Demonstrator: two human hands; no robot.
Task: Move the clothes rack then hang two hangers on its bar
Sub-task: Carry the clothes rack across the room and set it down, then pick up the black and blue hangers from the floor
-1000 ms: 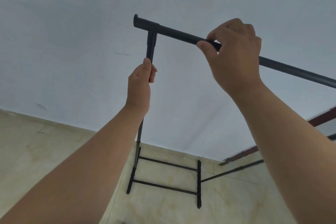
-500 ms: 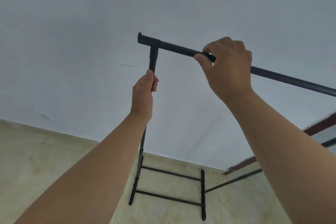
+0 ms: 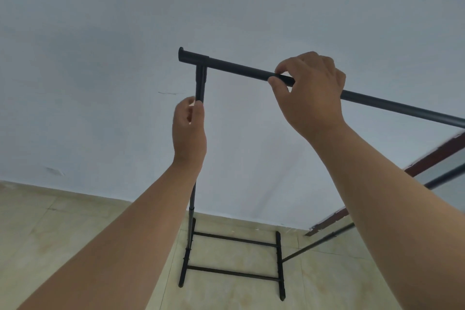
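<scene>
A black clothes rack stands on the tiled floor in front of a pale wall. Its top bar (image 3: 239,68) runs from the upper middle off to the right edge. The left upright post (image 3: 200,83) drops to the ladder-like base (image 3: 234,240). My right hand (image 3: 312,93) curls loosely over the top bar, thumb under it and fingers above. My left hand (image 3: 188,133) is at the upright just below the T-joint. Its fingers are spread away from the thumb, and only the thumb side touches the post. No hangers are in view.
The pale blue wall (image 3: 100,83) fills most of the view and meets the beige tiled floor (image 3: 63,234) below. A brown-edged frame (image 3: 437,156) stands at the right, with the rack's far lower rail (image 3: 319,243) running towards it.
The rack has come down slightly in the view. My left hand has loosened from a full grip on the upright, and my right hand's fingers have eased on the bar.
</scene>
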